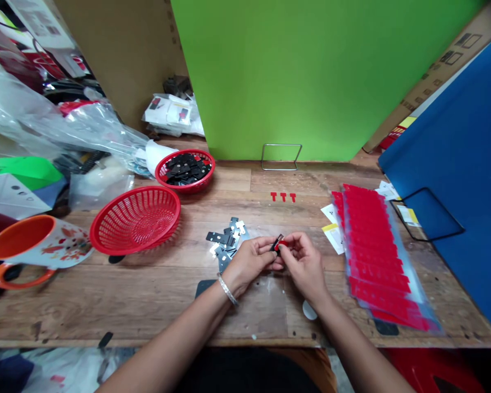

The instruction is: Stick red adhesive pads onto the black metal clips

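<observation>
Close together above the wooden table, my left hand (pixel 247 263) pinches a small flat black piece (pixel 275 243). The fingers of my right hand (pixel 306 266) are closed on a small red piece (pixel 282 244) that touches the black one; its full shape is hidden by the fingertips. Beside my left hand lies a loose pile of flat black and silvery pieces (pixel 226 238). Beyond the hands, three red T-shaped pieces (pixel 283 197) lie in a row.
An empty red basket (pixel 135 221) stands at left, with a red basket (pixel 186 187) of black pieces behind it. An orange-and-white mug (pixel 65 243) lies far left. Red-printed clear sheets (pixel 372 245) are stacked at right. A wire stand (pixel 281 168) sits before the green panel (pixel 278 76).
</observation>
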Demonstrator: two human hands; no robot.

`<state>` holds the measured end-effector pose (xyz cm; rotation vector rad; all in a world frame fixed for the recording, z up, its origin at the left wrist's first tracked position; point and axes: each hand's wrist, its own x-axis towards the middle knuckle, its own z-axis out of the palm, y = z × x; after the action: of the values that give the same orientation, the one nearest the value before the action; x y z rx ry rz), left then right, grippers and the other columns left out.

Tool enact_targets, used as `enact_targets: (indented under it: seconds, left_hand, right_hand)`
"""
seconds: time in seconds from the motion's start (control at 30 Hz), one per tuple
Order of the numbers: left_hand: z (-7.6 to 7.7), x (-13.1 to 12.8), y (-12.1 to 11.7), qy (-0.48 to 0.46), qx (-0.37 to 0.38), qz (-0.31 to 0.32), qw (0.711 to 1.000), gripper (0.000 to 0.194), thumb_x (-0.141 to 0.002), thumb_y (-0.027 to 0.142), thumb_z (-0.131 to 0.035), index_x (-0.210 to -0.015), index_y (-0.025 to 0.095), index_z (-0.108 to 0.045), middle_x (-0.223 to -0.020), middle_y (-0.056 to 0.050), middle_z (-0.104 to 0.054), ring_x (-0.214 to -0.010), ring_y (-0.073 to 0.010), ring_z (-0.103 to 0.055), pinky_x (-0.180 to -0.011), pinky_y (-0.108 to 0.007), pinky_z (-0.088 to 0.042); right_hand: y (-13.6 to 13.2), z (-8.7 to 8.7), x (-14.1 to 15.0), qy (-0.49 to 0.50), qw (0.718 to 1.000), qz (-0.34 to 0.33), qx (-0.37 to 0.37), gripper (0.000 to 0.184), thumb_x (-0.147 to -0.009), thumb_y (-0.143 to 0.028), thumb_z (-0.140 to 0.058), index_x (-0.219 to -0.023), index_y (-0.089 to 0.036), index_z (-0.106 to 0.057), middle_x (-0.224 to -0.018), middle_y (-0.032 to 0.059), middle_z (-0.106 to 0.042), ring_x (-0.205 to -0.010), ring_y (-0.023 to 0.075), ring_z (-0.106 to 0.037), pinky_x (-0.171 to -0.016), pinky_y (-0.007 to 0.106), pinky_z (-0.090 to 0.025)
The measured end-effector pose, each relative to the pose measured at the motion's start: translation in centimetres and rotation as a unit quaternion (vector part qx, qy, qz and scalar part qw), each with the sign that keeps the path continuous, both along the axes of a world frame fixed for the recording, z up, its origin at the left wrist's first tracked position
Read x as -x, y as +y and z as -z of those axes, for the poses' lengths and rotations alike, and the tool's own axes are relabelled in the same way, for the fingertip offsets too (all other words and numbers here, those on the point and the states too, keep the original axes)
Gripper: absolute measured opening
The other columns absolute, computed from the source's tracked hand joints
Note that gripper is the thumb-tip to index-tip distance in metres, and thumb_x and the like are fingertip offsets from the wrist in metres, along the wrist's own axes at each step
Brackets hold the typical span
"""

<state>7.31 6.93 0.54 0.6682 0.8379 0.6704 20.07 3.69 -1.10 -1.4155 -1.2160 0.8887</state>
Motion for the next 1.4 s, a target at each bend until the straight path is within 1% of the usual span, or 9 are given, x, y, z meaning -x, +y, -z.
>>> enact_targets:
  seconds: [0.13,0.23,0.33,0.4,0.5,0.57,0.73,0.97,1.4]
  left_hand:
    - [0.2,-0.1,0.0,0.034,-0.018,-0.023,0.999,0.029,-0.069,0.019,-0.067,-0.096,0.011,-0.063,-0.079,-0.008,-0.069,-0.062,-0.0126,-0.064,-0.058,-0.021,-0.053]
    - [0.5,-0.2,-0.1,0.051,-0.053,-0.045,0.996,0.03,-0.07,0.022,-0.067,-0.097,0.011,-0.064,-0.076,-0.006,-0.068,-0.06,-0.0121,-0.064,-0.056,-0.02,-0.052]
    - [0.6,-0.3,-0.2,0.043,-0.094,-0.059,0.993,0.033,-0.07,0.026,-0.067,-0.099,0.012,-0.064,-0.076,-0.005,-0.068,-0.059,-0.0108,-0.062,-0.056,-0.019,-0.051]
    - [0.6,-0.4,-0.3,0.037,-0.103,-0.06,0.992,0.035,-0.069,0.028,-0.067,-0.1,0.012,-0.064,-0.077,-0.006,-0.068,-0.06,-0.0108,-0.062,-0.056,-0.02,-0.05]
    - [0.4,-0.5,-0.5,0.039,-0.095,-0.051,0.993,0.036,-0.069,0.029,-0.067,-0.1,0.013,-0.064,-0.077,-0.006,-0.068,-0.061,-0.0109,-0.062,-0.056,-0.02,-0.05]
    - [0.3,-0.6,-0.5,0.042,-0.094,-0.046,0.994,0.034,-0.069,0.029,-0.066,-0.1,0.013,-0.064,-0.076,-0.005,-0.067,-0.06,-0.0105,-0.062,-0.056,-0.02,-0.05]
    - [0.1,-0.6,-0.6,0.04,-0.098,-0.032,0.994,0.031,-0.072,0.028,-0.064,-0.1,0.014,-0.063,-0.076,-0.005,-0.067,-0.061,-0.01,-0.062,-0.057,-0.019,-0.05]
    - [0.1,-0.6,-0.7,0.034,-0.094,-0.03,0.995,0.031,-0.071,0.029,-0.065,-0.098,0.014,-0.064,-0.073,-0.004,-0.067,-0.06,-0.0102,-0.062,-0.057,-0.02,-0.05]
    - [0.3,-0.7,-0.9,0.039,-0.11,-0.032,0.993,0.031,-0.075,0.024,-0.06,-0.104,0.013,-0.062,-0.077,-0.006,-0.067,-0.06,-0.0099,-0.061,-0.058,-0.02,-0.049]
  right_hand:
    - [-0.4,-0.4,0.3,-0.015,1.0,-0.015,-0.013,0.008,-0.082,-0.028,-0.05,-0.088,-0.023,-0.052,-0.08,0.001,-0.059,-0.068,0.0148,-0.059,-0.06,0.026,-0.048]
    - [-0.8,-0.6,0.7,-0.054,0.998,-0.012,-0.038,0.01,-0.084,-0.025,-0.047,-0.091,-0.024,-0.054,-0.084,0.0017,-0.059,-0.073,0.0158,-0.059,-0.066,0.028,-0.048]
    - [-0.9,-0.9,0.8,-0.12,0.989,0.013,-0.086,0.014,-0.085,-0.02,-0.044,-0.09,-0.022,-0.056,-0.092,0.0048,-0.057,-0.086,0.0178,-0.056,-0.075,0.031,-0.046]
    - [-0.8,-1.2,0.8,-0.154,0.982,0.043,-0.101,0.014,-0.084,-0.019,-0.043,-0.088,-0.02,-0.056,-0.099,0.0073,-0.052,-0.093,0.0191,-0.052,-0.077,0.032,-0.045]
    - [-0.5,-1.6,0.5,-0.175,0.98,0.062,-0.073,0.011,-0.085,-0.021,-0.043,-0.087,-0.019,-0.054,-0.094,0.0062,-0.05,-0.086,0.0179,-0.052,-0.072,0.031,-0.044]
    - [-0.3,-1.7,0.3,-0.177,0.982,0.049,-0.048,0.01,-0.085,-0.022,-0.043,-0.088,-0.019,-0.052,-0.086,0.0038,-0.052,-0.079,0.0166,-0.053,-0.07,0.03,-0.044]
    - [-0.1,-1.5,0.1,-0.174,0.984,0.04,-0.015,0.008,-0.086,-0.024,-0.044,-0.088,-0.019,-0.05,-0.082,0.0026,-0.055,-0.075,0.0161,-0.054,-0.067,0.028,-0.043]
    - [0.0,-1.6,0.1,-0.174,0.984,0.047,-0.011,0.008,-0.085,-0.025,-0.045,-0.087,-0.019,-0.051,-0.081,0.002,-0.055,-0.073,0.0151,-0.055,-0.066,0.027,-0.043]
    - [0.1,-1.7,0.2,-0.155,0.986,0.055,-0.014,0.006,-0.083,-0.024,-0.048,-0.082,-0.019,-0.052,-0.076,0.0005,-0.055,-0.068,0.0135,-0.054,-0.061,0.025,-0.042]
